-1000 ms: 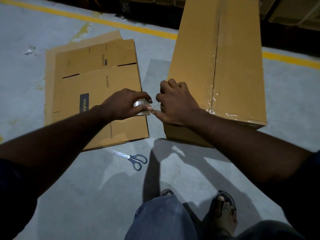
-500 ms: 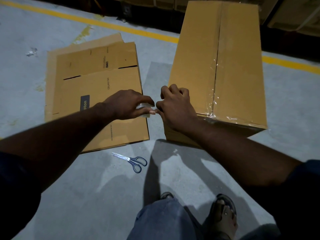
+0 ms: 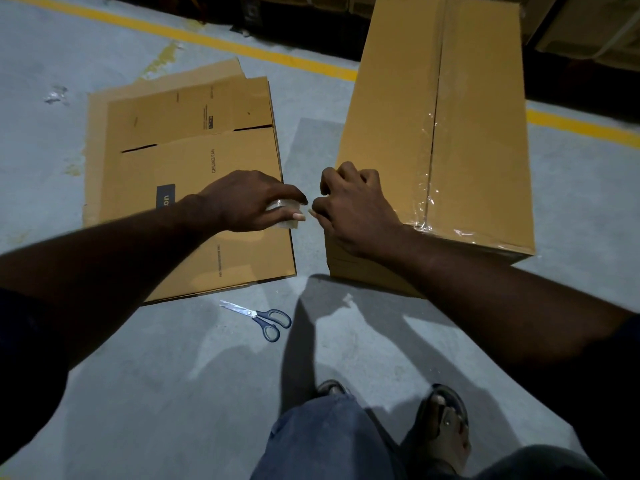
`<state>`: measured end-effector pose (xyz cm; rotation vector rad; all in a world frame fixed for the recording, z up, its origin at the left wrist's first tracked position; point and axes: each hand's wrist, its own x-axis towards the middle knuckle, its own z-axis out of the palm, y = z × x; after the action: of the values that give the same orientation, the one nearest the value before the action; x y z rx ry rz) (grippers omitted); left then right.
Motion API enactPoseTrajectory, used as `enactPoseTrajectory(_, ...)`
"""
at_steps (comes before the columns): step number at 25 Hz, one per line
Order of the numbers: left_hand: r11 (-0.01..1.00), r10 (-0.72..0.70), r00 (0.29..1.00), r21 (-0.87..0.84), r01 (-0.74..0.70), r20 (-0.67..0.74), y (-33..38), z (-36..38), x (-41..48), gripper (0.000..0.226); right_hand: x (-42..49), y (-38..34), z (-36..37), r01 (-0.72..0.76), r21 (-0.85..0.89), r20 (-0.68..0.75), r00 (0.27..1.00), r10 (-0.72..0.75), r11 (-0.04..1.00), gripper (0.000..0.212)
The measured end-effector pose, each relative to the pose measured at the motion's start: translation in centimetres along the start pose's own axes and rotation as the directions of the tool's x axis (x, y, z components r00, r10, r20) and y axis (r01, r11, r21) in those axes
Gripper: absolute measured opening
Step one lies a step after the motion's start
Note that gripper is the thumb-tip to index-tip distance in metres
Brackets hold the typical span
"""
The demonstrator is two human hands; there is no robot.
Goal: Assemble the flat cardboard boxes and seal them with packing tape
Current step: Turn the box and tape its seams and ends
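Note:
A tall assembled cardboard box (image 3: pixel 478 126) lies on the floor at the right, with clear tape along its centre seam. My left hand (image 3: pixel 242 199) grips a roll of clear packing tape (image 3: pixel 284 213) just left of the box's near corner. My right hand (image 3: pixel 349 209) is curled at that corner, its thumb and forefinger pinching at the tape's free end beside the roll. The strip of tape between the hands is too faint to make out. A stack of flat cardboard boxes (image 3: pixel 187 161) lies on the floor under my left hand.
Blue-handled scissors (image 3: pixel 259 317) lie on the grey concrete floor near the flat stack's front edge. A yellow floor line (image 3: pixel 207 39) runs across the back. More cartons (image 3: pixel 588 26) stand in the dark at the far right. My knee and sandalled feet (image 3: pixel 443 424) are at the bottom.
Both hands stayed close together at the box's near corner and shifted only slightly. My left hand turned a little over the tape roll, covering more of it.

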<state>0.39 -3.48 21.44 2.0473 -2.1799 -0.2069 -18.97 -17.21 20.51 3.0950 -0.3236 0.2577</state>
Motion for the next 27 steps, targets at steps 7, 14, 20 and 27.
enactPoseTrajectory(7, 0.994, -0.06, 0.993, -0.081, 0.068, 0.103, -0.8, -1.2, -0.4, 0.072, -0.1, 0.3, -0.1, 0.009, 0.019, -0.01, 1.0, -0.009, 1.0, 0.029)
enactPoseTrajectory(14, 0.973, -0.115, 0.983, -0.183, 0.14, 0.142, -2.0, -1.2, -2.4, 0.055, -0.2, -0.4, 0.4, 0.011, -0.006, -0.052, 0.999, -0.011, 1.0, 0.03)
enactPoseTrajectory(20, 0.97, -0.122, 0.985, -0.197, 0.144, 0.123, -2.4, -1.1, -1.9, 0.065, 0.2, -1.3, 0.3, -0.045, -0.069, -0.046, 0.998, 0.042, 0.997, 0.042)
enactPoseTrajectory(27, 0.951, -0.132, 0.988, -0.272, 0.149, 0.081, -2.7, 0.0, -1.9, 0.078, -0.4, -4.6, 1.5, -0.102, -0.049, -0.047, 0.994, 0.1, 0.994, 0.05)
